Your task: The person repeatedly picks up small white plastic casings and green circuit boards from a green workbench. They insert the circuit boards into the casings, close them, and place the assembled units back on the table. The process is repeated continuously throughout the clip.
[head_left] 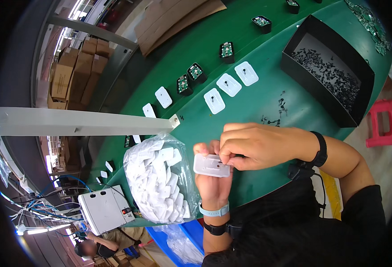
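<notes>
left hand [214, 183] grips a white cover [207, 166], right hand [254, 146] curls over its right end; pinching something there? can't tell!

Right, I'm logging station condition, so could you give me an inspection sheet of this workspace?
Surface: green tabletop.
Work pieces: white plastic cover in hand; three white covers in a row; clear bag of covers; black open-topped box of small black parts.
Clutter: loose black parts beside the box.
Hands: left hand holds the cover; right hand has its fingers at the cover's right end.
Cables: tangled cables near a white metal case.
Surroundings: stacked cardboard boxes, red stool, another person.
</notes>
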A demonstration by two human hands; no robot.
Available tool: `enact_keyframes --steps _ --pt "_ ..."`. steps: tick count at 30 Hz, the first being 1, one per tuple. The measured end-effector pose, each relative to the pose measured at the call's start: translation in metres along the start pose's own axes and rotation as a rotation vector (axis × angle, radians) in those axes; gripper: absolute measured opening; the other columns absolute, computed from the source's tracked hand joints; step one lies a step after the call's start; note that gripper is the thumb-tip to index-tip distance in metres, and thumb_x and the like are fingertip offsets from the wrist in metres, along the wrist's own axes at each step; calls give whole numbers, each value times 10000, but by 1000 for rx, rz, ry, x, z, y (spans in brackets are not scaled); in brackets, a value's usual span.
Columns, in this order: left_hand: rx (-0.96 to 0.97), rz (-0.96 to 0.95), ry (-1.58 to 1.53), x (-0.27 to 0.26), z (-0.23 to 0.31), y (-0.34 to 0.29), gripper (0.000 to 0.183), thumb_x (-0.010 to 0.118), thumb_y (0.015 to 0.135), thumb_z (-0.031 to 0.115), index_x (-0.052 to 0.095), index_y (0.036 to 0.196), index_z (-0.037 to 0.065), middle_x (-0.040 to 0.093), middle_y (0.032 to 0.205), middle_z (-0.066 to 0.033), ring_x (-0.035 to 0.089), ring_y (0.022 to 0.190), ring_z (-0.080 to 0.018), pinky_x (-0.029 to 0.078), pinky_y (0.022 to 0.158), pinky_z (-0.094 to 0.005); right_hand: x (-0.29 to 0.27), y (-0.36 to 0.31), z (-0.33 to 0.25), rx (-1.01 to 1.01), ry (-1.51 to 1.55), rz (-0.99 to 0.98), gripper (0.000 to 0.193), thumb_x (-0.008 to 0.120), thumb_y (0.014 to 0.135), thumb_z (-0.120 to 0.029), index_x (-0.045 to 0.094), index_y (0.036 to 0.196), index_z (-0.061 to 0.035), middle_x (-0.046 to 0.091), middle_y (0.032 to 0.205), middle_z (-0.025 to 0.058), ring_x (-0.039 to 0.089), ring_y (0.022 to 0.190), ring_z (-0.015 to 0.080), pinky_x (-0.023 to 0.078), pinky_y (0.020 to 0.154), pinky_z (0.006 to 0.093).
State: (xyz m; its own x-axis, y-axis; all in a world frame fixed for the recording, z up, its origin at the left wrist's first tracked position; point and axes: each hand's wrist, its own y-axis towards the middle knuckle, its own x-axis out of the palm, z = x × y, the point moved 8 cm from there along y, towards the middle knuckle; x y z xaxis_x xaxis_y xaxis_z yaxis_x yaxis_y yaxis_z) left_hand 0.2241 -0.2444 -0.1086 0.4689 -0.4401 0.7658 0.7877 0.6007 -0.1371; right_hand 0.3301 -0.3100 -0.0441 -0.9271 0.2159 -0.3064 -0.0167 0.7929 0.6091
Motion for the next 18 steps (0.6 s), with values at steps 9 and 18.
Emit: enact_keyframes --steps 9,18 --pt "-46 79 -64 9 -21 0 30 466 1020 144 445 1039 136 532 1024 -48 550 973 -187 478 871 -320 2 -5 1 5 -52 4 75 636 848 -79 571 878 -57 574 862 55 532 823 254 478 711 377" --pt "3 75 97 5 -16 2 30 436 1041 164 436 1018 146 506 1023 -42 514 976 -178 453 903 -327 1 -9 -2 -31 -155 -5 91 645 810 -76 558 830 -60 544 817 56 532 794 245 471 678 372"
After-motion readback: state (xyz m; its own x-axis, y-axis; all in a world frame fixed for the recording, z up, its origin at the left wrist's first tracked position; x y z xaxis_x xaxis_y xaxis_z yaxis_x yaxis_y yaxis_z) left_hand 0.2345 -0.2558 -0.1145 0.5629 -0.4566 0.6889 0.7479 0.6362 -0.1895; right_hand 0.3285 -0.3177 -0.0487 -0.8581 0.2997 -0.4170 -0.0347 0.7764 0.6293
